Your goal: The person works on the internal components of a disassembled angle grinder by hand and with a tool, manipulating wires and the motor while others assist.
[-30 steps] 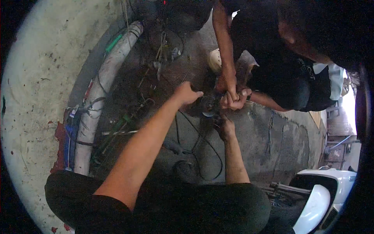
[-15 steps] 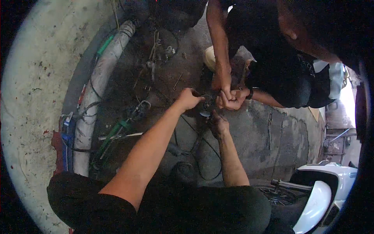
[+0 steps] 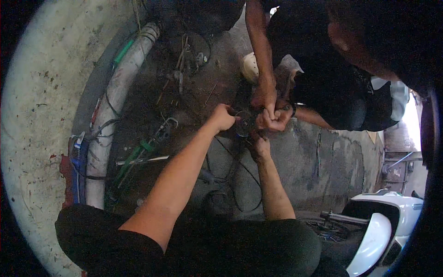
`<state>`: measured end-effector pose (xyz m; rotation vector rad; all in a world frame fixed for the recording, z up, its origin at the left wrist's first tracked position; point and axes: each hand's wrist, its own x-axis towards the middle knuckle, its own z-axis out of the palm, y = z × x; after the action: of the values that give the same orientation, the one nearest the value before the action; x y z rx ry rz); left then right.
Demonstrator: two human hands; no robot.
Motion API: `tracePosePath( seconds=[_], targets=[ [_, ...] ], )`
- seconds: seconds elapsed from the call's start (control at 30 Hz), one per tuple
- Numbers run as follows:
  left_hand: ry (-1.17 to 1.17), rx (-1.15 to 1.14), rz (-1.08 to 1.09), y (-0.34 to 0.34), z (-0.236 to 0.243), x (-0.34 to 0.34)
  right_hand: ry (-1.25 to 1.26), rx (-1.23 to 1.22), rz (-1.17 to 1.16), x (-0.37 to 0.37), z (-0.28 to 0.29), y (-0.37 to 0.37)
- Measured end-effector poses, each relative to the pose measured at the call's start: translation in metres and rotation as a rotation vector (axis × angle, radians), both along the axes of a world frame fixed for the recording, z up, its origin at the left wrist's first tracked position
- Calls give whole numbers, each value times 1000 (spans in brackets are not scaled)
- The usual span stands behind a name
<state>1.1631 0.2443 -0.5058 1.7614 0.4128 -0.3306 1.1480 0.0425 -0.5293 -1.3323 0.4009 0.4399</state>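
A dark, round mechanical part (image 3: pixel 244 121) is held above the floor at the middle of the view; its exact kind is too dark to make out. My left hand (image 3: pixel 223 118) grips its left side, thumb and fingers curled at its edge. From below and to the right, my right hand (image 3: pixel 259 147) closes on its near edge, its fingers darkened and partly in shadow. A co-worker's two hands (image 3: pixel 274 121) press together against the part's right side, one over the other. What those hands hold is hidden.
A thick pale pipe (image 3: pixel 113 106) wrapped in cables runs along the left wall. Near it lie a green-handled tool (image 3: pixel 145 147) and a thin rod (image 3: pixel 211 92). A dark cable (image 3: pixel 244 177) loops over the floor below my hands. A white vehicle panel (image 3: pixel 374 244) stands at lower right.
My right hand has shifted slightly, and the round part has turned or tilted a little between the hands. The co-worker's hands have moved slightly; my left hand stays almost in place.
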Motion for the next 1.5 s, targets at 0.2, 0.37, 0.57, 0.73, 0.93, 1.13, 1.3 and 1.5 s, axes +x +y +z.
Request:
tracePosePath(
  seconds=[0.2, 0.37, 0.57, 0.73, 0.93, 1.13, 1.3, 1.5],
  targets=[
    [-54, 30, 101, -8, -12, 0, -99, -84, 85, 8, -25, -14],
    [3, 37, -15, 2, -14, 4, -576, -544, 405, 1, -21, -5],
    [33, 110, 76, -6, 3, -8, -124, -179, 115, 7, -16, 5],
    [-19, 208, 163, -8, -13, -6, -456, -365, 221, 21, -44, -7],
    [51, -266, 212, -11, 3, -33, -500, -795, 450, 23, -7, -1],
    [-60, -236, 236, -14, 5, -31, -328, -419, 396, 35, -10, -11],
    [-51, -49, 193, -10, 25, -36, -323, -194, 247, 15, 3, 3],
    [43, -135, 212, -13, 22, -20, 101, 46, 42, 8, -9, -2]
  ],
)
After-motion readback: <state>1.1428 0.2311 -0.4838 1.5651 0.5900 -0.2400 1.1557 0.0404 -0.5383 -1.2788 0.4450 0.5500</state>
